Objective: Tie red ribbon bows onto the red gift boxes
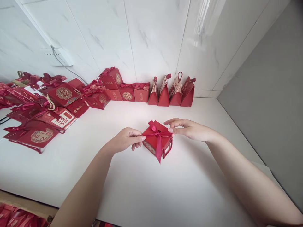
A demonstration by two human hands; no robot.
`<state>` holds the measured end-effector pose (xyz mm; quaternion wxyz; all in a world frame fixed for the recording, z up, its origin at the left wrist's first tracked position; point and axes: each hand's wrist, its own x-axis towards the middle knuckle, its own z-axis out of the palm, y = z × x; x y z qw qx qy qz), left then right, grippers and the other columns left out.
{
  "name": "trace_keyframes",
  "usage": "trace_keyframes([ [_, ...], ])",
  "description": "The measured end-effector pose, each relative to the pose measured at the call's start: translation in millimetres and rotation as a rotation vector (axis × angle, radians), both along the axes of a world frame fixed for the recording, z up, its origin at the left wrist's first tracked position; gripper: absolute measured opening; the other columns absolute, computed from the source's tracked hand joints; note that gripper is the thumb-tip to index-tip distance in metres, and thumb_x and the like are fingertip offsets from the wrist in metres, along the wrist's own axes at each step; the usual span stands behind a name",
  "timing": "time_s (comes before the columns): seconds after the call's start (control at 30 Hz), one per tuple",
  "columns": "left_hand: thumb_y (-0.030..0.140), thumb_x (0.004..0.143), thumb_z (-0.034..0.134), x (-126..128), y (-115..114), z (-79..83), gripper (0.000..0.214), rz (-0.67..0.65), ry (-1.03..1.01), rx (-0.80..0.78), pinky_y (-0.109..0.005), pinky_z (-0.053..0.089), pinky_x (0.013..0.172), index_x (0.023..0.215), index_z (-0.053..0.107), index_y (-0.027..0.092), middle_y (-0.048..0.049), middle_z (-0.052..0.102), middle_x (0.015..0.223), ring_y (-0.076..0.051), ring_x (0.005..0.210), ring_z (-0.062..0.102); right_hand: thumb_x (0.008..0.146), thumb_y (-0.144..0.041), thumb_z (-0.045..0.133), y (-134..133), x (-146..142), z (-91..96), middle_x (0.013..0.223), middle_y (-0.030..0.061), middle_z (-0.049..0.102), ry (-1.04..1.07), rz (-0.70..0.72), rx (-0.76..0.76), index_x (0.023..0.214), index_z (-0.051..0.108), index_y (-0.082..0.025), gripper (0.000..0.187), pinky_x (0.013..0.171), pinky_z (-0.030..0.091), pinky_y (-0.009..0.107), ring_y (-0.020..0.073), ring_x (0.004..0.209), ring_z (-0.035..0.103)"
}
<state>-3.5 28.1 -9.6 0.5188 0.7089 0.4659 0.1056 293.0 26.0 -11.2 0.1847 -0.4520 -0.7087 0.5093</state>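
A small red gift box (153,143) sits on the white tabletop (146,189) in front of me, with a red ribbon (156,136) tied across its top. My left hand (126,140) pinches one end of the ribbon at the box's left side. My right hand (189,128) pinches the other end at the box's right side. The ribbon is stretched taut between the two hands. A loose ribbon tail hangs down over the box's front corner, and a red cord handle hangs at its right side.
Several red gift boxes (127,91) and pointed red bags (171,91) line the marble wall at the back. A heap of larger red boxes (42,110) lies at the left. A grey wall (267,104) bounds the right. More red items show below the table's front edge.
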Motion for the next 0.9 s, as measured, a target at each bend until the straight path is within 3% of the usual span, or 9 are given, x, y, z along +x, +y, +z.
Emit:
trace_keyframes([
  [0.33, 0.049, 0.088, 0.058, -6.4, 2.5, 9.4, 0.041, -0.112, 0.045, -0.124, -0.023, 0.041, 0.057, 0.067, 0.067, 0.015, -0.0016, 0.062, 0.068, -0.009, 0.056, 0.052, 0.087, -0.061, 0.056, -0.6, -0.2, -0.1, 0.144, 0.0052, 0.049, -0.003, 0.083, 0.030, 0.081, 0.070, -0.022, 0.042, 0.106, 0.035, 0.042, 0.0287, 0.127, 0.048],
  [0.47, 0.052, 0.087, 0.057, -10.4, 1.8, 12.2, 0.039, -0.166, 0.123, -0.136, -0.024, 0.043, 0.059, 0.081, 0.075, 0.018, -0.0040, 0.069, 0.076, -0.012, 0.059, 0.057, 0.089, -0.061, 0.053, -5.2, -5.6, 3.6, 0.140, 0.0043, 0.054, 0.026, 0.102, 0.056, 0.090, 0.072, -0.023, 0.042, 0.103, 0.039, 0.039, 0.0267, 0.123, 0.051],
  [0.57, 0.056, 0.085, 0.058, -11.0, -0.3, 14.7, 0.040, -0.137, 0.162, -0.097, -0.025, 0.045, 0.062, 0.085, 0.075, 0.020, -0.0047, 0.072, 0.085, -0.013, 0.063, 0.061, 0.090, -0.060, 0.053, -7.0, -8.6, 4.6, 0.136, 0.0049, 0.057, 0.078, 0.110, 0.060, 0.101, 0.071, -0.024, 0.041, 0.101, 0.042, 0.039, 0.0259, 0.121, 0.052],
  [0.73, 0.056, 0.087, 0.055, -7.6, -1.8, 15.5, 0.043, -0.028, 0.114, -0.033, -0.024, 0.042, 0.061, 0.074, 0.071, 0.018, -0.0042, 0.072, 0.082, -0.013, 0.065, 0.061, 0.087, -0.061, 0.056, -5.9, -9.2, 1.5, 0.132, 0.0059, 0.060, 0.105, 0.121, 0.065, 0.083, 0.068, -0.021, 0.042, 0.098, 0.044, 0.040, 0.0256, 0.114, 0.056],
  [0.9, 0.052, 0.088, 0.056, -7.7, 1.5, 12.2, 0.041, -0.061, 0.063, -0.096, -0.024, 0.040, 0.059, 0.072, 0.071, 0.017, -0.0038, 0.069, 0.074, -0.013, 0.065, 0.060, 0.087, -0.060, 0.057, -4.4, -8.0, -0.6, 0.130, 0.0058, 0.060, 0.096, 0.095, 0.063, 0.078, 0.067, -0.020, 0.042, 0.097, 0.043, 0.039, 0.0254, 0.113, 0.056],
])
